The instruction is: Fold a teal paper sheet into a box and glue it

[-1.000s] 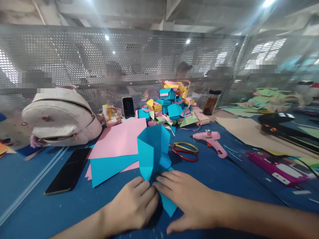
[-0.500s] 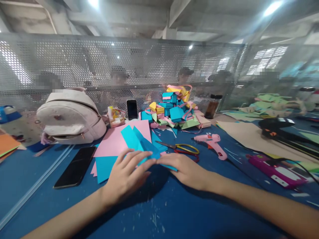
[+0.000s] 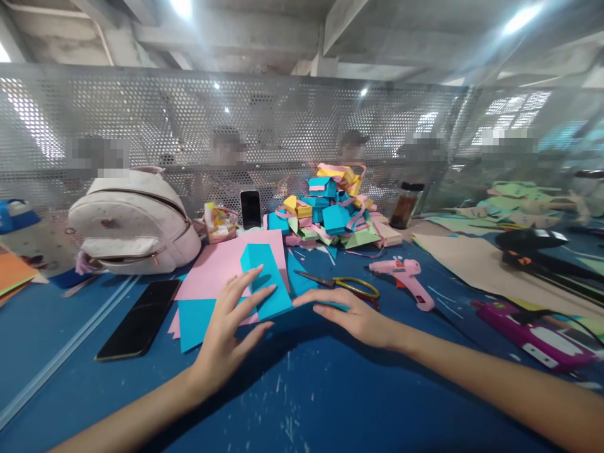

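A bright blue folded paper (image 3: pixel 268 280), shaped like a partly formed box, stands tilted in front of me with a broad face towards me. My left hand (image 3: pixel 236 321) is at its left side, fingers spread, fingertips resting against the paper. My right hand (image 3: pixel 346 314) pinches a blue flap at the right end between thumb and fingers. Under and behind the folded piece lie pink sheets (image 3: pixel 212 270) and a blue sheet (image 3: pixel 193 327). Scissors (image 3: pixel 337 282) with yellow and red handles lie just beyond my right hand, with a pink glue gun (image 3: pixel 401 274) farther right.
A black phone (image 3: pixel 139 321) lies at left before a white backpack (image 3: pixel 136 220). A heap of coloured paper boxes (image 3: pixel 325 207), a standing phone (image 3: pixel 250 209) and a bottle (image 3: pixel 406 204) line the metal mesh partition (image 3: pixel 283 119). A magenta power strip (image 3: pixel 533 336) is at right.
The blue paper has turned from an opened fold with raised flaps to a flatter face towards me. My left hand has moved slightly away from my right, its fingers spreading; my right hand keeps its pinch.
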